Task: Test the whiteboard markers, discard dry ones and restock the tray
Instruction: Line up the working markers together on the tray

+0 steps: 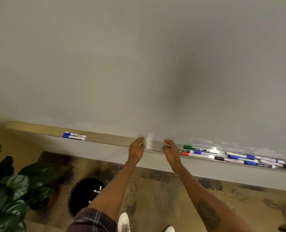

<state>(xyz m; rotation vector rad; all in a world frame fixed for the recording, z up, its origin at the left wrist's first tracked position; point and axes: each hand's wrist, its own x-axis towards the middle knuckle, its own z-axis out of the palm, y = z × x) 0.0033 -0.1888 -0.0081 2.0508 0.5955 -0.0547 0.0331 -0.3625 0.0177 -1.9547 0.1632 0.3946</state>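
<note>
Over the tray (153, 145), left hand (136, 150) and right hand (171, 150) hang loosely curled, each grip empty; markers (195, 151) lie just beside the right.

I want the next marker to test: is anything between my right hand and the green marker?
Nothing visible. The right hand is at the tray, and only bare tray lies between it and the green marker.

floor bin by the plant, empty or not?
Not empty. Inside the round black waste bin lie a few small white pieces, seemingly markers; too blurred to be sure.
</note>
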